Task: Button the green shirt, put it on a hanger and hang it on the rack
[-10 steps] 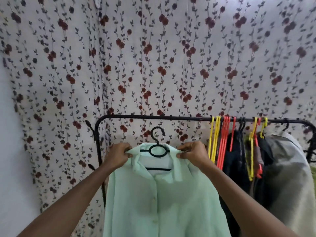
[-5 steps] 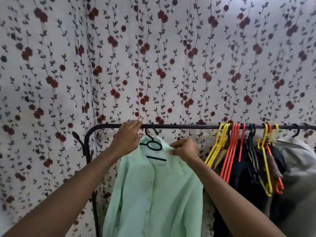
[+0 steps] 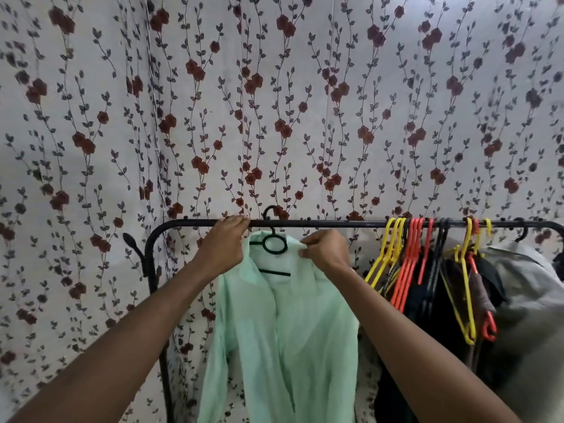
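Left hand [image 3: 224,244] reaches up at 12 o'clock, its fingers curled over the black bar of the rack [image 3: 335,223], with fingertips touching the bar. I cannot tell if it also holds the shirt, because the hand hides that shoulder. Right hand [image 3: 325,250] sits just beside it at 3 o'clock and pinches the collar edge of the green shirt [image 3: 283,331] between thumb and fingers. Both arms come up from the bottom corners, stretched long and leaning toward each other.

Between the hands is the black hanger [image 3: 274,244]. Its hook goes over the bar, pointing up to 12 o'clock. Most of the hanger is hidden inside the shirt; only the hook, a ring and a short bar show.

The shirt hangs straight down from the bar, long way from 12 to 6 o'clock, front facing us. Its bottom is cut off by the picture edge.

Toward 3 o'clock, yellow hangers [image 3: 387,254], orange hangers [image 3: 409,264] and dark clothes [image 3: 427,300] hang on the same bar. Flowered wallpaper [image 3: 274,102] is behind.
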Motion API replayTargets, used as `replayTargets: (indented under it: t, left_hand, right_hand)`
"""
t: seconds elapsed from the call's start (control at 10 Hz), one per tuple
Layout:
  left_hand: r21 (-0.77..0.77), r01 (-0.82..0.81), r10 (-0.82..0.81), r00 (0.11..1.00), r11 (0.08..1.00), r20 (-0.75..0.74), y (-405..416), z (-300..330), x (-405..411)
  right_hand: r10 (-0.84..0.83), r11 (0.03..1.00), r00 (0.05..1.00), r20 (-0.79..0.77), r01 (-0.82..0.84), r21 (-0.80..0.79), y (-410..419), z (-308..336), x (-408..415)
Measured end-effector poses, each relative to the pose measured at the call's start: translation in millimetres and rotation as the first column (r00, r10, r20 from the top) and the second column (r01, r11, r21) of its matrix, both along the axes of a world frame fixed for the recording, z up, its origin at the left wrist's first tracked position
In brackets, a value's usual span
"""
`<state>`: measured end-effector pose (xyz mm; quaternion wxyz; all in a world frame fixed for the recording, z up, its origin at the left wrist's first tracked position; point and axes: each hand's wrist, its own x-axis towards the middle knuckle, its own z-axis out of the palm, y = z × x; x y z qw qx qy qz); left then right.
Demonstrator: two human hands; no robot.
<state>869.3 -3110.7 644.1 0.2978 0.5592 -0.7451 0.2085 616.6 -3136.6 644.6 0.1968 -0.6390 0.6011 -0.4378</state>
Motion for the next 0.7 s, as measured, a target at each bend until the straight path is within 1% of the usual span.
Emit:
replayTargets:
  t: [0.1, 0.2, 0.4, 0.5, 0.6, 0.7]
  left_hand:
    - [0.019, -0.017, 0.017, 1.0, 1.0, -0.01, 2, 1, 0]
    - [0.07, -0.036, 0.037, 0.999, 0.997, -0.009, 1, 3, 0]
    - [0.167, -0.092, 0.086, 0.996, 0.982, 0.038, 8, 4, -7]
    - [0.213, -0.131, 0.12, 0.991, 0.968, 0.062, 11, 5, -14]
    - [0.276, -0.186, 0.165, 0.981, 0.943, 0.1, 32, 6, -24]
    - [0.298, -0.195, 0.159, 0.977, 0.935, 0.141, 60, 9, -32]
  right_hand:
    - [-0.007, 0.999, 1.0, -0.02, 0.006, -0.046, 7, 9, 2]
    - [-0.034, 0.997, 0.998, -0.043, 0.03, -0.07, 17, 10, -1]
    - [-0.045, 0.997, 0.995, -0.09, 0.039, -0.064, 34, -15, -16]
    - [-0.019, 0.996, 0.993, -0.12, 0.008, -0.094, 41, -20, -19]
    - [0.041, 0.993, 0.987, -0.157, -0.058, -0.107, 53, -22, -24]
    - [0.098, 0.989, 0.985, -0.14, -0.112, -0.096, 69, -10, -35]
